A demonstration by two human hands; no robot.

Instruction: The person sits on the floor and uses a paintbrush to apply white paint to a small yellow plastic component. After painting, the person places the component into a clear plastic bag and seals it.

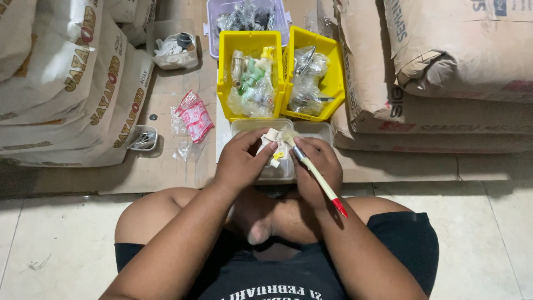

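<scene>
A pale tiled floor (pixel 488 244) carries flattened brown cardboard (pixel 166 105), on which sit two yellow bins (pixel 251 39) side by side, a lilac box (pixel 214 28) behind them, a clear tray (pixel 319 129) in front, a red-printed packet (pixel 194 115), small clear tubs (pixel 145 138), and stacked sacks (pixel 66 89) at both sides.

Two yellow bins (pixel 251 41), cream brush (pixel 316 175) with red tip, red-and-white printed packet (pixel 194 115), tan sacks (pixel 444 66).
</scene>
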